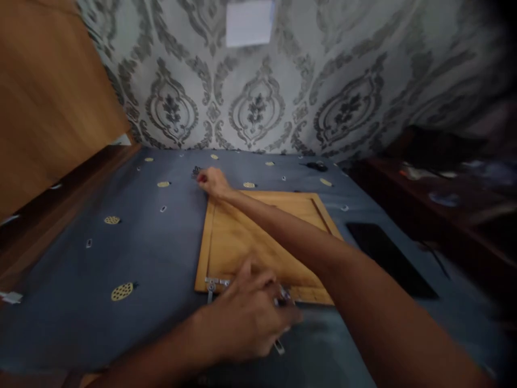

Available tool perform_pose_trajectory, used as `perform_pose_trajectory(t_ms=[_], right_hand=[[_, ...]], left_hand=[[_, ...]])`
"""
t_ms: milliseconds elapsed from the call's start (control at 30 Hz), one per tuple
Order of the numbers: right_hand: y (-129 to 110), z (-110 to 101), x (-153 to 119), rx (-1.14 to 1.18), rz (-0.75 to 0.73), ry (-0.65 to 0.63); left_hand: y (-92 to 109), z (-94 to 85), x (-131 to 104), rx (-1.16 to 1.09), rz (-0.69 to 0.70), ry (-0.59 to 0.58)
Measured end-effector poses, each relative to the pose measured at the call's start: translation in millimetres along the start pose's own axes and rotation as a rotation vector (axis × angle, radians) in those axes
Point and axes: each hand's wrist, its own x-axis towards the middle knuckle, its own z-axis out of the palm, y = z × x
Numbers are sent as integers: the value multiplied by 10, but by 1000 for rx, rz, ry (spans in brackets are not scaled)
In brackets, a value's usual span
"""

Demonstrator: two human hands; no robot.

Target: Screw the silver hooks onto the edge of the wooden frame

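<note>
One wooden panel (250, 240) lies on patterned blue cloth (153, 248); the left hand (252, 310) overlaps its near edge, fingers curled, grip too blurred to tell; the right hand (215, 183) nears small dark pieces (196, 171), pinch indiscernible.

Noted: framed wooden panel (242, 231), honey-brown, centre recessed, flat on patterned blue-grey cloth (141, 248); at near left corner, silvery metal fitting (218, 282), bar lying along near edge, short arm jutting past it; farther right on same edge, second metal piece (285, 293), blurred, largely covered; beyond far left corner, off the wood, small dark cluster (196, 171) on cloth, too blurred to identify.
</note>
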Motion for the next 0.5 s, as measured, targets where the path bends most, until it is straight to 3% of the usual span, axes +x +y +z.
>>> perform_pose_trajectory(t_ms=[133, 267, 400, 500], right_hand=[[234, -188, -635, 276, 55, 101], [464, -303, -1723, 501, 55, 209], [603, -256, -2694, 618, 72, 320], [656, -178, -3066, 627, 78, 350]], left_hand=[[10, -38, -4, -26, -25, -41], [-3, -54, -6, -18, 4, -17], [-5, -89, -12, -29, 13, -16], [3, -105, -17, -45, 16, 14]])
